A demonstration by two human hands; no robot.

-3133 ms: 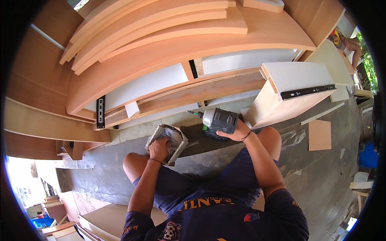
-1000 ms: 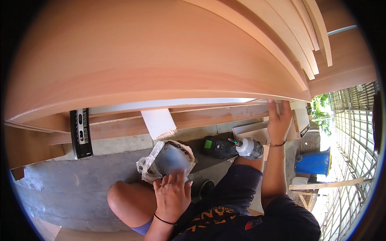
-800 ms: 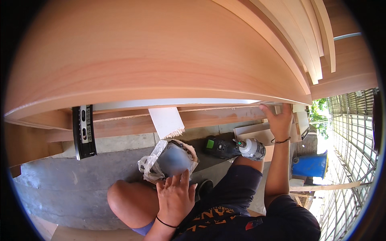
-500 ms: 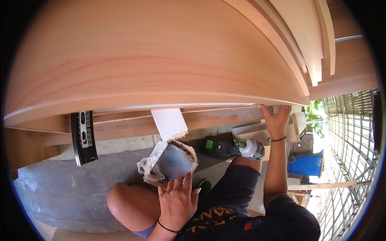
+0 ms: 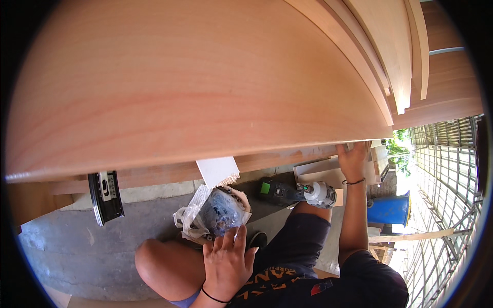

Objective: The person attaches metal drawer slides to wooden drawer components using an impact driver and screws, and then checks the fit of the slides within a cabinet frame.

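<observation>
My left hand (image 5: 227, 262) hovers flat, fingers spread, just over a clear plastic bag (image 5: 211, 214) of small hardware that rests against my bent knee. My right hand (image 5: 352, 158) reaches up and grips the lower edge of a large curved wooden panel (image 5: 195, 87) that fills the upper view. A cordless drill (image 5: 297, 192) with a green and black body lies on the floor between my hands, untouched. A black drawer slide (image 5: 105, 196) hangs from the panel's underside at the left. A small white board piece (image 5: 218, 171) sticks out below the panel's edge.
More wooden boards (image 5: 400, 51) are stacked at the upper right. Grey concrete floor (image 5: 77, 246) spreads to the left. A blue bin (image 5: 391, 210) and a metal grille fence (image 5: 447, 174) stand at the right. A pale board (image 5: 323, 174) lies behind the drill.
My right hand let go of the drill and rose to the panel's edge. My left hand came off the bag and opened above it. My head moved in close under the panel.
</observation>
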